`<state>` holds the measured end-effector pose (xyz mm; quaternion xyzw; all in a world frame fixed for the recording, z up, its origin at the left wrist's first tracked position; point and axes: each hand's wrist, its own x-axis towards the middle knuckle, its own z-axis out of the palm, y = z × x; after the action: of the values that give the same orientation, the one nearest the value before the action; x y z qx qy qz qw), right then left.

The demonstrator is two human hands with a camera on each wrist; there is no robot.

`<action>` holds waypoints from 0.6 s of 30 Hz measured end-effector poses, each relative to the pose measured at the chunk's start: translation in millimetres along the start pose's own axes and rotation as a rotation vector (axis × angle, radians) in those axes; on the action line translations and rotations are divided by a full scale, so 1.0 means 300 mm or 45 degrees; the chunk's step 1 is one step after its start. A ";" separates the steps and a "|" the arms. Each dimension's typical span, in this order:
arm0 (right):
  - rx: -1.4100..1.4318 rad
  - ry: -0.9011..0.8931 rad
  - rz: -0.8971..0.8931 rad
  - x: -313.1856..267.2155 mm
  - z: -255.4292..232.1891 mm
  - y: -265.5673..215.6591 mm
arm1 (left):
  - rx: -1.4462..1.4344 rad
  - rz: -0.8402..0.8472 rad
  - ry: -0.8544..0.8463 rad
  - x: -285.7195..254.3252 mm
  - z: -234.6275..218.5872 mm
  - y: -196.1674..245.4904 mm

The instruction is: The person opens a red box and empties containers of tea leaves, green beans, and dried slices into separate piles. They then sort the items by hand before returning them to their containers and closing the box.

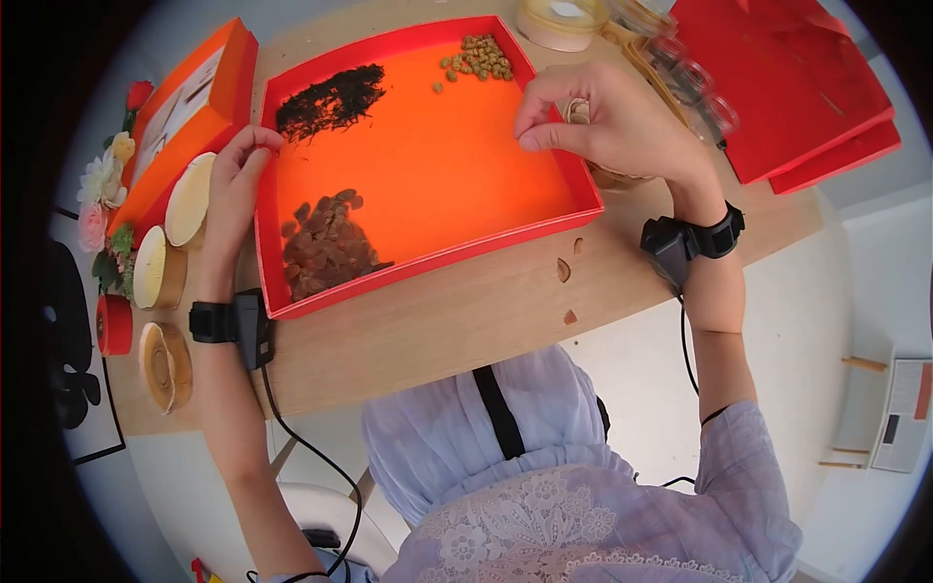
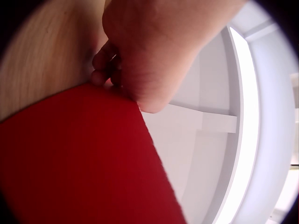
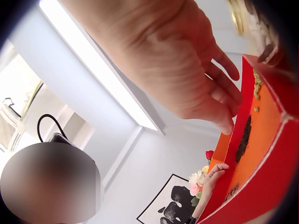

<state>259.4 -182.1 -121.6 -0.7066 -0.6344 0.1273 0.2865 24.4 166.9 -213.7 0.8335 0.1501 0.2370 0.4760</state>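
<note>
A shallow red box (image 1: 432, 267) with an orange floor lies on the table. Inside it are dark shredded dried leaves (image 1: 330, 99) at the far left, a heap of flat brown dried pieces (image 1: 330, 248) at the near left, and greenish-brown pellets (image 1: 481, 58) at the far right. My left hand (image 1: 236, 180) grips the box's left wall, thumb and fingers at the rim. Over the right wall hovers my right hand (image 1: 607, 121), fingers loosely bent, thumb tip close to the index fingertip; nothing shows between them. Partly behind that hand is a container with pale pieces (image 1: 577, 110).
Round containers (image 1: 160, 267) line the table's left side, beside flowers (image 1: 97, 185) and an upright orange box lid (image 1: 190, 107). Clear jars (image 1: 695, 78) and red bags (image 1: 777, 87) stand at the far right. A few brown pieces (image 1: 564, 270) lie near the front edge.
</note>
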 end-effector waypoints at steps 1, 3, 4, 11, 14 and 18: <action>0.054 0.077 -0.045 0.005 0.001 -0.005 | -0.011 0.023 0.008 0.004 -0.002 0.000; 0.107 0.159 -0.092 0.003 -0.008 -0.018 | 0.090 0.004 0.027 0.000 -0.013 0.009; 0.074 0.183 -0.077 -0.002 -0.015 -0.028 | 0.189 -0.024 0.043 -0.001 -0.018 0.015; -0.021 -0.140 0.033 -0.163 -0.090 -0.149 | 0.174 -0.015 0.138 -0.003 -0.009 -0.005; -0.065 -0.179 0.156 -0.255 -0.028 -0.160 | 0.184 0.027 0.165 0.001 -0.004 -0.014; -0.197 -0.004 0.117 -0.329 0.046 -0.165 | 0.178 0.010 0.153 -0.002 -0.004 -0.004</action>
<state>195.2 -272.9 -122.8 -0.7548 -0.6097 0.0920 0.2238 23.1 168.0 -214.3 0.8495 0.1915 0.2774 0.4057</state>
